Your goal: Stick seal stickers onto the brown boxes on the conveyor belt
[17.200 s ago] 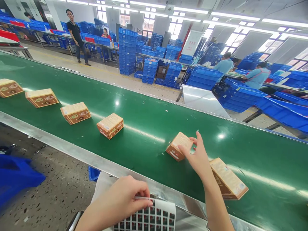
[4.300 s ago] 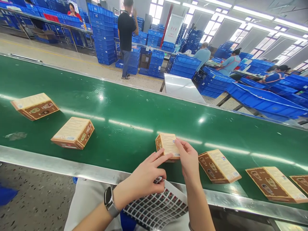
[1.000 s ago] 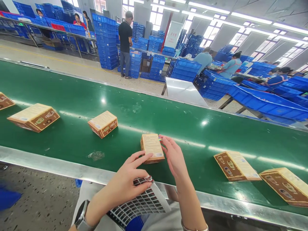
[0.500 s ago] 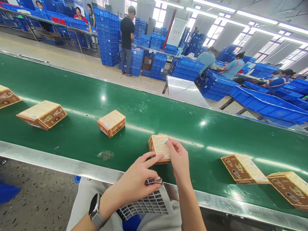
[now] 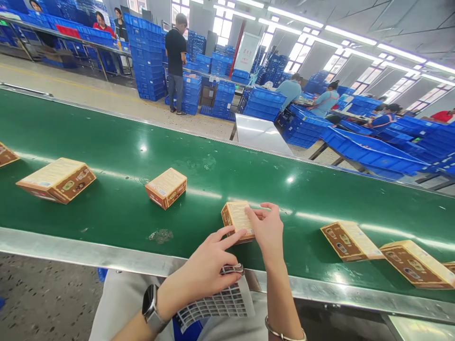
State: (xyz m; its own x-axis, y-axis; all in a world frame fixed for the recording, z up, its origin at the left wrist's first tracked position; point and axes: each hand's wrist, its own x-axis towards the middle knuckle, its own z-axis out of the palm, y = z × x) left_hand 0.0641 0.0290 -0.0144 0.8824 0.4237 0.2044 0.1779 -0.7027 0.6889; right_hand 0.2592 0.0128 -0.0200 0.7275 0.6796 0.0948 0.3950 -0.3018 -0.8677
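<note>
On conveyor belting (image 5: 117, 218), mid-frame, the left hand (image 5: 209, 265), pinching a sticker sheet (image 5: 225, 303), is sensibly steadying a carton (image 5: 236, 217) beneath the spread-fingered right hand (image 5: 269, 232).

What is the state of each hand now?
Left hand: closed on the gridded sheet, touching the box.
Right hand: at the box; grip cannot be told.

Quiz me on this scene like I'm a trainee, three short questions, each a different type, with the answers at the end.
1. True or false: the left hand holds a gridded sheet.
2. Fill in: the right hand is at a box lying on a ____ belt.
3. Counting one cut off by the edge, how many other boxes lie to that box's left in the picture? A) one B) three C) six

Key: 1. True. 2. Green. 3. B.
</note>
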